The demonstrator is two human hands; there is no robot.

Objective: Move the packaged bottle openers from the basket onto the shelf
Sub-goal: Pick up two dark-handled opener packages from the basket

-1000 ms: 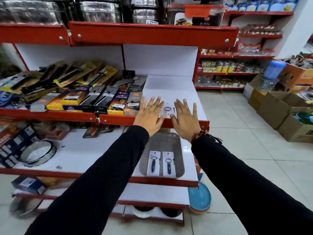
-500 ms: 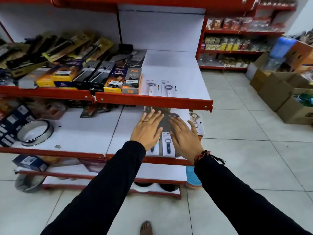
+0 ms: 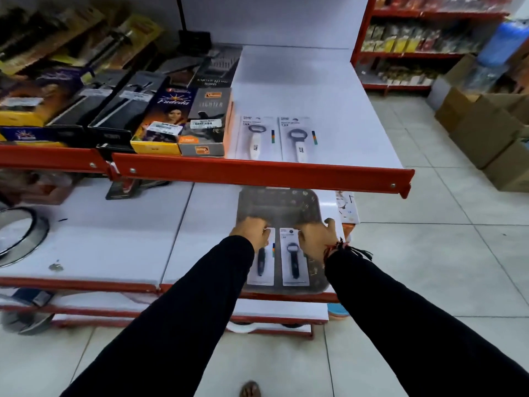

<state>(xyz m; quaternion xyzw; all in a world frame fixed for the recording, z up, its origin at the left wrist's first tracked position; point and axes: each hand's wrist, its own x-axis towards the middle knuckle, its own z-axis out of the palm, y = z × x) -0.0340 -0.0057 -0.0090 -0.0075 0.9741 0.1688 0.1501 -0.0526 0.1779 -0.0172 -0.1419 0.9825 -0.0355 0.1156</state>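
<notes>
A grey plastic basket [image 3: 279, 206] sits on the lower shelf [image 3: 120, 242]. Inside it lie two carded bottle openers with black handles, one on the left [image 3: 261, 266] and one on the right [image 3: 294, 262]. My left hand [image 3: 252, 233] curls over the top of the left card and my right hand [image 3: 316, 239] over the top of the right card; both pinch the card edges. On the upper shelf [image 3: 315, 90] two white-handled carded openers lie side by side, the left one [image 3: 254, 138] next to the right one [image 3: 297, 140], just behind the red front lip.
Boxed lighters and kitchen tools [image 3: 160, 116] fill the upper shelf's left part. A round steel tin [image 3: 17, 239] sits at the lower shelf's left. Cardboard boxes [image 3: 486, 130] stand on the tiled floor at right. A red shelf lip [image 3: 257, 173] overhangs the basket's back.
Both hands have come down from the upper shelf, where they left two white-handled openers, into the basket. Their fingers have gone from spread flat to curled over the two cards there.
</notes>
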